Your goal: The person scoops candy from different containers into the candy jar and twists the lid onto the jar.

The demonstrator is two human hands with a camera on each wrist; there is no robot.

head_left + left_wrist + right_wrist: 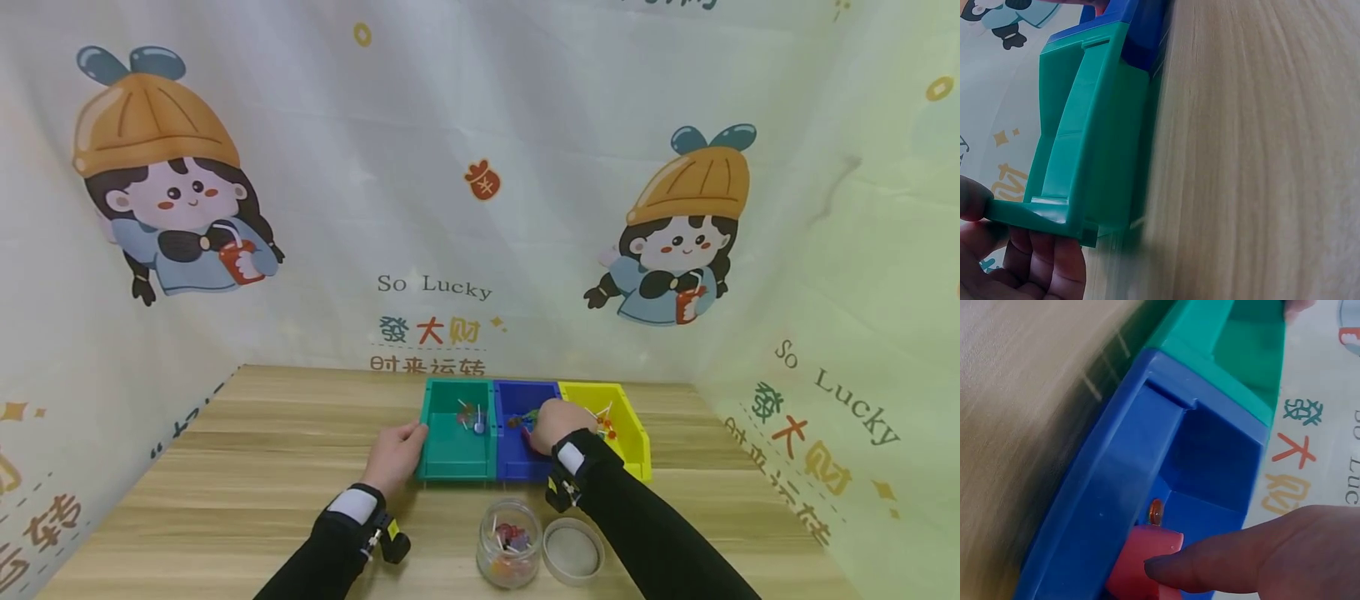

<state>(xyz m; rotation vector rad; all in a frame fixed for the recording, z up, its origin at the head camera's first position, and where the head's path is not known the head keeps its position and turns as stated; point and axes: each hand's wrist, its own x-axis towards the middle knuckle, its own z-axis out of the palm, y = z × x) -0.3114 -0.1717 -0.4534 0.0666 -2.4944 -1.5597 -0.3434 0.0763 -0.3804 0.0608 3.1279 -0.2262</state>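
Note:
My left hand (393, 461) grips the outer side wall of the green bin (459, 471), thumb on the inside and fingers beneath the rim in the left wrist view. Inside that bin lie several lollipops (472, 417). My right hand (558, 423) is down in the blue bin (517, 472), holding a smooth pinkish-red piece (1138, 562) with the thumb against it. Most of that piece and the other fingers are hidden. A small orange-brown candy (1155, 511) lies by it, and green-and-blue wrapped candy (528, 417) shows beside the hand.
The yellow bin (639, 446) adjoins the blue one on the right, with several lollipops (606, 427) in it. Nearer me stand a clear jar (510, 546) holding candies and a round lid (573, 552). A printed cloth (540, 250) hangs behind the wooden table (285, 467).

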